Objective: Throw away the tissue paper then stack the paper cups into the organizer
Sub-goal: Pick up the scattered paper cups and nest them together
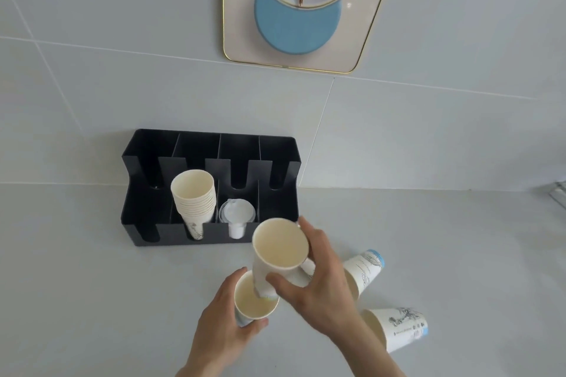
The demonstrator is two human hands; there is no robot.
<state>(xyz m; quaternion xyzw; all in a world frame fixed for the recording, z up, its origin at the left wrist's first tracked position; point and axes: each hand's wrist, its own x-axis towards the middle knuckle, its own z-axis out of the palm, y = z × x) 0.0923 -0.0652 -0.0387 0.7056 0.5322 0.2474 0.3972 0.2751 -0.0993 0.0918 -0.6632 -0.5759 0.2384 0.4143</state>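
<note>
Each hand's grip clamps one cup, left hand (225, 318), right hand (318, 281); two more cups (366, 269) lie loose.

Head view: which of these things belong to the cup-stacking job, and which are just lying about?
Part of the job:
- cup in right hand
- cup in left hand
- two cups lying on the counter
- stack of cups in the black organizer

Just lying about:
- clear lids in the organizer's next slot
- framed wall decoration
- metal rack at the right edge

No tissue paper is in view.

Framed wall art (361, 40), perhaps plastic lids (237, 211)
</note>
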